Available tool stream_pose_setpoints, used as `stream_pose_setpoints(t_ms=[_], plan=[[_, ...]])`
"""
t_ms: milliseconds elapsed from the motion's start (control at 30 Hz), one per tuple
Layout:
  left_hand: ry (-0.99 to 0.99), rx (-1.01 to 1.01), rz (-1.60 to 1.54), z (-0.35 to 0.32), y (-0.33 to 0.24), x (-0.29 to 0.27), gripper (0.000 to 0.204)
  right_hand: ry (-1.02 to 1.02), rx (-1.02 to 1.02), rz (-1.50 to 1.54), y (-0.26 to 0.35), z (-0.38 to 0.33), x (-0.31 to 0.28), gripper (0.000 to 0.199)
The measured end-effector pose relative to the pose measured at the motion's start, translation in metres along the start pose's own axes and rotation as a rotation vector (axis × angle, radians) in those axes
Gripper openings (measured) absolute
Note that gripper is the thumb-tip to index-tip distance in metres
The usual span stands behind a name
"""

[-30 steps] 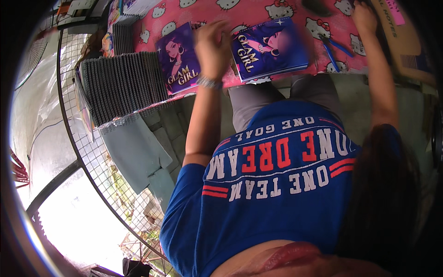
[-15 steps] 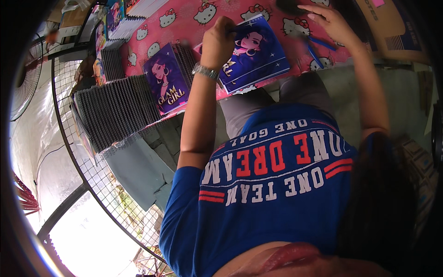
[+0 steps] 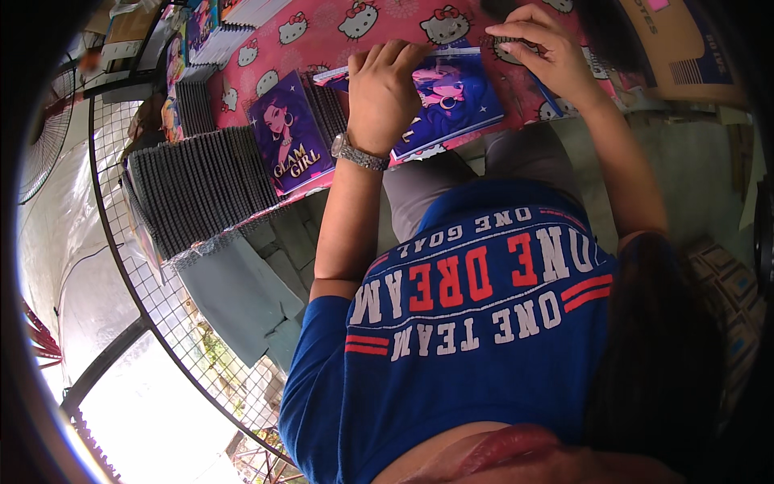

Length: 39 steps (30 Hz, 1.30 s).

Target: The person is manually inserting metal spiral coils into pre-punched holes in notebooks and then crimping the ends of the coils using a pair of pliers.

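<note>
My left hand (image 3: 385, 97), a watch on its wrist, is closed over the left part of a purple-blue notebook (image 3: 463, 101) with a drawn dark-haired figure on its cover. My fingers hide that end of it, and a pale edge runs along its far side. To the right of the notebook, my right hand (image 3: 552, 60) is raised with thumb and forefinger bent toward each other. Something small and dark shows at those fingertips, too unclear to name. Below this hand lies a blue-handled tool (image 3: 548, 98), partly covered.
Another purple notebook (image 3: 290, 133) leans against a long row of black spiral-bound notebooks (image 3: 201, 189) along the table's near left edge. More stacked notebooks (image 3: 193, 101) stand behind. A pink cat-patterned cloth (image 3: 314, 60) covers the table. A cardboard box (image 3: 681, 52) is at far right.
The held notebook has turned so that its far edge lies more level. My right hand has come left and closer to the notebook, its fingers now bent together.
</note>
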<state>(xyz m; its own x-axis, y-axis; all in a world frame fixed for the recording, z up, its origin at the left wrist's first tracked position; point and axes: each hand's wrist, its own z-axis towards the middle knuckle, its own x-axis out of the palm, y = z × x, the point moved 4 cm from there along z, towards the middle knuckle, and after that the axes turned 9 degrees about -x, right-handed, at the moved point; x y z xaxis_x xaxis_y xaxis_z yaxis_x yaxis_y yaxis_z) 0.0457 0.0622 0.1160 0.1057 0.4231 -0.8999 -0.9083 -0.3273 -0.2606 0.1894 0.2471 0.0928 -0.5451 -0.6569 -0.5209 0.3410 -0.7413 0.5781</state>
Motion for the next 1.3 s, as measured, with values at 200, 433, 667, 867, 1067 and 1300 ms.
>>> stream_pose_setpoints(t_ms=[200,433,667,867,1067,1300], plan=[[-0.077,0.02,0.089,0.0,-0.001,0.006,0.035,0.117,-0.096,-0.037,0.009,0.007,-0.001,0.031],[-0.072,-0.014,0.143,0.003,-0.014,0.013,0.034,0.277,0.025,0.145,0.003,0.004,0.001,0.04],[-0.061,-0.007,0.061,0.011,-0.024,0.017,0.026,0.161,0.151,0.164,0.008,0.012,-0.009,0.03],[-0.051,-0.005,0.031,0.013,-0.022,0.019,0.023,0.118,-0.019,0.205,0.003,0.003,0.007,0.036],[-0.122,-0.001,0.059,0.009,-0.029,0.025,0.03,0.204,0.037,0.253,0.001,0.001,0.012,0.038],[-0.176,0.02,0.101,0.004,-0.039,0.031,0.042,0.352,0.208,0.347,-0.015,0.007,0.008,0.052]])
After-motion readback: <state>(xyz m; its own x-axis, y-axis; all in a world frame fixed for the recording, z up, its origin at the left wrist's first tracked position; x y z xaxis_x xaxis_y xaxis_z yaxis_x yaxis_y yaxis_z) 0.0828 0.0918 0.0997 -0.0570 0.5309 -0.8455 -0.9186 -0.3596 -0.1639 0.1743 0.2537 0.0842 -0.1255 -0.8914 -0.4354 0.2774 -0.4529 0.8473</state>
